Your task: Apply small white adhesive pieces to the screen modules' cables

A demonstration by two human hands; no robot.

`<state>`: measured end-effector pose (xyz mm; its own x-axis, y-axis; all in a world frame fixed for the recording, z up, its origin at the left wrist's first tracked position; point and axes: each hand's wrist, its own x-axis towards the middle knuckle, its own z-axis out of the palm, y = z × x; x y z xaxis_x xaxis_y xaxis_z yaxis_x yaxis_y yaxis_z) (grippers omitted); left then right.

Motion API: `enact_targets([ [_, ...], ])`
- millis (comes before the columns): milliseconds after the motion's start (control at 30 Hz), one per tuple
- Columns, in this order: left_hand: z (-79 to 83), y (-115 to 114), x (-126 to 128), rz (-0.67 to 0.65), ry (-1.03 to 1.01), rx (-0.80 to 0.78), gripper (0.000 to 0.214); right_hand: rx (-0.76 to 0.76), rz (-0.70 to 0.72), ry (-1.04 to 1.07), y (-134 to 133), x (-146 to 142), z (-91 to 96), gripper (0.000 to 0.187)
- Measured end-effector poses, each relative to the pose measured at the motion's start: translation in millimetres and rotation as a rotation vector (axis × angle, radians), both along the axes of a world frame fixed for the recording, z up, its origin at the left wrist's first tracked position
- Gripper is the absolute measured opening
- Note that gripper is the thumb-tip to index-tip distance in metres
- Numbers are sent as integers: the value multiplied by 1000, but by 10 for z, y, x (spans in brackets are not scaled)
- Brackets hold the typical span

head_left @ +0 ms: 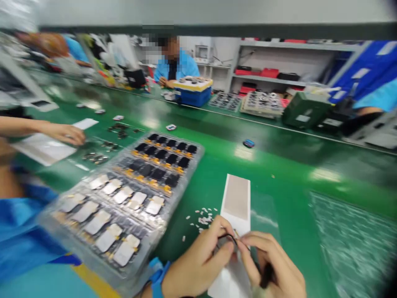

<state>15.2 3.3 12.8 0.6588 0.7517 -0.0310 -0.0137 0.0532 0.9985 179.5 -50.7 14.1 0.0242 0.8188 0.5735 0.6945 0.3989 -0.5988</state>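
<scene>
My left hand (201,260) and my right hand (273,265) meet at the bottom centre, fingers pinched together on a small dark part (228,239) held between them. They work over a white paper strip (237,207) lying on the green table (279,165). Several tiny white scraps (201,217) lie just left of the strip. A clear plastic tray (124,190) with rows of black parts and white-covered parts sits to the left of my hands. A blue band is on my left wrist (158,275).
A co-worker's hand (66,133) at the left rests by white sheets and small dark parts. Another person in blue sits across the table behind a blue and yellow box (192,91). Trays of parts, a green machine (305,109) and shelves stand at the back.
</scene>
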Motion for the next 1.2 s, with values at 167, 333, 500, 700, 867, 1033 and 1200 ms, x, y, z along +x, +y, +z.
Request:
enact_targets([
  [167, -39, 20, -17, -12, 38, 18, 15, 34, -75, -47, 34, -90, 32, 17],
  [333, -105, 18, -10, 10, 55, 29, 14, 85, -95, -102, 36, -113, 42, 19],
  [500, -126, 24, -19, 70, 72, 122, 13, 67, -66, -107, 38, -122, 20, 22],
  [700, -117, 29, -5, 76, 93, 169, 14, 3, -87, -78, 43, -148, 35, 16],
  [867, -130, 41, -4, 110, 83, 146, 16, -53, -121, 60, 55, -121, 105, 13],
  [1033, -150, 44, -14, 148, 96, 161, 13, 44, -135, -43, 65, -140, 92, 14],
  [1200, -157, 44, -17, 154, 117, 164, 14, 41, -99, -62, 64, -158, 44, 18],
])
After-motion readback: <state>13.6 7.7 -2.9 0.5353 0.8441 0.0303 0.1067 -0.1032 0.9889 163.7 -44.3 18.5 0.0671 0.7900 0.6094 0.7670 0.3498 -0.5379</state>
